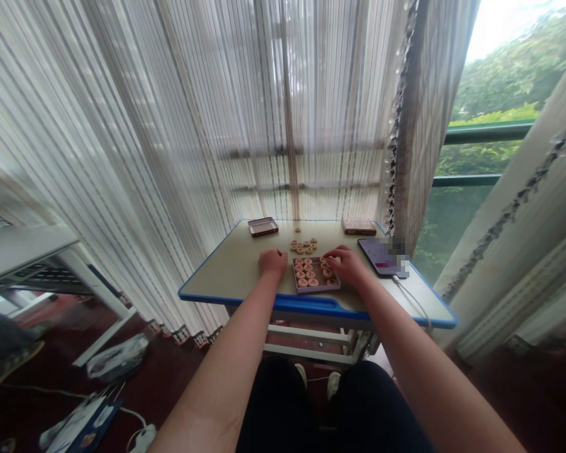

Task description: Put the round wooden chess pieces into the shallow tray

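One shallow tray (317, 290) of round pieces (308, 275), set between my hands, columns running near to far. Right hand (343, 261) is closer, palm down, fingertips at the far right corner, can't tell if they're pinching anything. Left hand (273, 261)'s curled fist-like just left of it. Loose pieces (309, 250) sit beyond the far edge.

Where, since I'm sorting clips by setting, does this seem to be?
Probably an indoor study room or classroom, though a home is possible: a blue-edged desk, another desk at the left, and long striped curtains with greenery visible outside.
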A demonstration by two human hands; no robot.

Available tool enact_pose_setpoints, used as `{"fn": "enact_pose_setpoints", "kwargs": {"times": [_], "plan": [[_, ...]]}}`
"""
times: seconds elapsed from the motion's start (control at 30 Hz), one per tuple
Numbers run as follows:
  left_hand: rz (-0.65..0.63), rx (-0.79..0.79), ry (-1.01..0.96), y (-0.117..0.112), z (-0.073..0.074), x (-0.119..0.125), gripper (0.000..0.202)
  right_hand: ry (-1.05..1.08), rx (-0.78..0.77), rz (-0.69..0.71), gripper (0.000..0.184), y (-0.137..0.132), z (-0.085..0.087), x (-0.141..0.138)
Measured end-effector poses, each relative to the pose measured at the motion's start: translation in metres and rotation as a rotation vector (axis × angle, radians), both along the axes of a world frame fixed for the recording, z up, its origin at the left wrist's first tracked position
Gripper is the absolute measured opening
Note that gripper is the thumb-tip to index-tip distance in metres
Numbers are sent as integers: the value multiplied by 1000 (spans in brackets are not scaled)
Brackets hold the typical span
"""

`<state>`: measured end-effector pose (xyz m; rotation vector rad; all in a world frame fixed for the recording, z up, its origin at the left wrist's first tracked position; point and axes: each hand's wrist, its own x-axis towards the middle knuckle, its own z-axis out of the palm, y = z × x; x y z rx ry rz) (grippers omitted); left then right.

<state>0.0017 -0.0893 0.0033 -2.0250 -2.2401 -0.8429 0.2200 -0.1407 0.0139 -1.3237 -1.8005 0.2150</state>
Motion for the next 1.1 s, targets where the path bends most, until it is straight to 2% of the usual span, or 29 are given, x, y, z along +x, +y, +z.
{"fn": "enact_pose_setpoints", "kwargs": {"times": [0.3,0.43,0.73,0.9,1.1], "plan": [[-20,2,6,0,-1,-1,31,-24,-68,111,16,1,-9,2],[-23,-5,2,-3,0,-1,31,-25,-64,115,19,4,-13,2],[-32,-11,-20,-4,2,-1,31,15,-13,87,20,-8,-6,3],[-19,-19,-8,-5,2,0,30,-25,-78,143,17,-24,-2,2],[-23,-17,-8,-4,1,-1,31,-20,-87,145,15,-27,-2,1]]}}
